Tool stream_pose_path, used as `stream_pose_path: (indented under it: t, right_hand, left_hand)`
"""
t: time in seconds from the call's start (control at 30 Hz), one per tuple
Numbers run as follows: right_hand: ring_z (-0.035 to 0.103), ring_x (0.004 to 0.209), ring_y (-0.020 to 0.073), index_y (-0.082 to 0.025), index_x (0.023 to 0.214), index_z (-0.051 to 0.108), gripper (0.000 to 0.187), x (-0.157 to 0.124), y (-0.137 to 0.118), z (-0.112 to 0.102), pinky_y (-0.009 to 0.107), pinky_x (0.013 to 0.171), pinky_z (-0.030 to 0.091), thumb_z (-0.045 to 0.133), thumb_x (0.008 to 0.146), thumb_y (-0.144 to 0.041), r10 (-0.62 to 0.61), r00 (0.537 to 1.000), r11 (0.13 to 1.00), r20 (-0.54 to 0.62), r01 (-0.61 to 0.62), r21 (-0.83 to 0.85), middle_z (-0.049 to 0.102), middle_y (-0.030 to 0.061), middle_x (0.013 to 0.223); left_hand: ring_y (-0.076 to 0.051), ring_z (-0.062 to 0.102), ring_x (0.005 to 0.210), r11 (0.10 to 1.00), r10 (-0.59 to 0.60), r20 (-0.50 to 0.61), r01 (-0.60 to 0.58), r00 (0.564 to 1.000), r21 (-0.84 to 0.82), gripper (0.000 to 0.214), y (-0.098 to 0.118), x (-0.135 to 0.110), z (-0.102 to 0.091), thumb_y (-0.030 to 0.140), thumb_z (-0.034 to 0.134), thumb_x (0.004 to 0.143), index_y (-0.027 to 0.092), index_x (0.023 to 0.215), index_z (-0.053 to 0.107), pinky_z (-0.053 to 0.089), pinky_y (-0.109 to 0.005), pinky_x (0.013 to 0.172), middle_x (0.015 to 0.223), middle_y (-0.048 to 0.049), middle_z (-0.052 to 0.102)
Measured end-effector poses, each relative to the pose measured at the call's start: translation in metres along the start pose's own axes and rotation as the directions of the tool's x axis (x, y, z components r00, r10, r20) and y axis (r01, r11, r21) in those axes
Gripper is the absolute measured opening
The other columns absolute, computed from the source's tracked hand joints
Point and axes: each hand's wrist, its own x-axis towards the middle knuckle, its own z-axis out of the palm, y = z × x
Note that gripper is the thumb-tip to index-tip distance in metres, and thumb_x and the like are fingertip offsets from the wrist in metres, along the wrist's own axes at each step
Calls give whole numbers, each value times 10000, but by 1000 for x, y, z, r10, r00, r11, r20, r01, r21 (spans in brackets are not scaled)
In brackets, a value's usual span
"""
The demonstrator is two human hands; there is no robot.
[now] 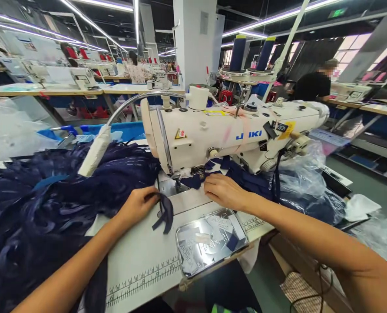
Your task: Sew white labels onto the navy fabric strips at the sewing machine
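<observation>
My left hand [140, 203] is closed on a navy fabric strap [167, 213], pinched between thumb and fingers, its loose ends hanging over the machine bed. To its right, my right hand [225, 190] rests on the bed with fingers curled together; whatever lies under the fingertips is hidden. A small navy fabric piece [192, 181] lies between that hand and the presser foot [178, 184]. Above both hands stretches the white JUKI sewing machine [193, 141]. More navy fabric [242, 176] lies behind my right hand, under the machine arm.
A large heap of navy straps [50, 195] covers the left side. In front sits a metal tray [209, 256] with labels and scraps. A flexible lamp [97, 150] arches over the heap. Clear plastic bags [307, 187] lie right. Another person [312, 82] works farther back.
</observation>
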Motion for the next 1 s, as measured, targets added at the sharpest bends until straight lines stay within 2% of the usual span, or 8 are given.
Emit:
stream_pose_path:
  t: [0.13, 0.2, 0.33, 0.5, 0.63, 0.7, 0.87, 1.0]
  right_hand:
    - [446, 739, 152, -149, 714, 566, 162, -29, 4, -16, 273, 660, 341, 465, 840, -156, -4, 998, 998, 56, 1, 57, 540, 39, 782]
    - [447, 767, 148, -154, 720, 571, 150, -44, 6, -23, 273, 680, 345, 479, 837, -167, -12, 995, 993, 102, 0, 118, 541, 39, 819]
    - [450, 903, 165, -164, 760, 587, 123, -70, 1, -33, 311, 809, 353, 536, 820, -260, -114, 976, 979, 187, 78, 189, 542, 55, 965]
    - [338, 1150, 255, -136, 745, 621, 207, -84, -10, -28, 438, 1002, 220, 646, 726, -340, -164, 961, 986, 223, 160, 37, 536, 90, 1054]
    - [345, 1153, 261, -123, 746, 635, 170, -83, -12, -19, 464, 1012, 217, 621, 741, -292, -199, 961, 977, 190, 209, -33, 541, 106, 1045]
    - [376, 1122, 259, -121, 727, 627, 119, -82, -13, -16, 473, 1012, 215, 574, 765, -220, -232, 958, 966, 171, 247, -75, 551, 106, 1003]
    - [456, 996, 216, -132, 696, 589, 200, -82, -19, -9, 460, 1029, 186, 430, 811, -94, -298, 946, 935, 126, 316, -161, 560, 71, 850]
    - [483, 888, 180, -151, 692, 544, 181, -84, -17, -10, 443, 1010, 228, 414, 778, -60, -206, 978, 975, -12, 205, -81, 558, 49, 826]
  left_hand:
    - [-114, 430, 473, 997, -78, -28, 79, 997, 10, 251, -6, 29, 6, 357, 408, 744, 166, 683, 560, 314, -213, 460, 536, 18, 504]
    - [-114, 433, 487, 997, -43, -22, 44, 999, 58, 237, -3, 30, 8, 345, 422, 730, 161, 718, 571, 330, -216, 477, 563, 16, 508]
    - [-158, 539, 704, 981, 87, 29, -90, 996, 171, 258, 12, 20, 12, 367, 454, 735, 170, 816, 600, 418, -247, 644, 799, -26, 582]
    - [-172, 530, 684, 868, 214, 15, -197, 977, 456, 253, 45, 6, 22, 348, 449, 811, 173, 722, 608, 382, -287, 629, 789, -43, 584]
    - [-200, 509, 717, 757, 352, -16, -275, 936, 593, 254, 76, 3, 32, 258, 456, 836, 156, 635, 573, 348, -320, 631, 737, -63, 581]
    - [-209, 506, 727, 734, 366, -16, -279, 930, 619, 260, 84, 5, 36, 225, 429, 851, 151, 636, 555, 353, -334, 650, 704, -69, 575]
    - [-178, 536, 661, 877, 146, 17, -138, 989, 460, 208, 78, 6, 40, 181, 345, 868, 156, 768, 525, 402, -296, 631, 701, -47, 588]
    - [-175, 567, 803, 978, 82, 82, -96, 993, 187, 135, 66, 0, 31, 208, 453, 815, 181, 912, 545, 423, -285, 723, 873, -43, 623]
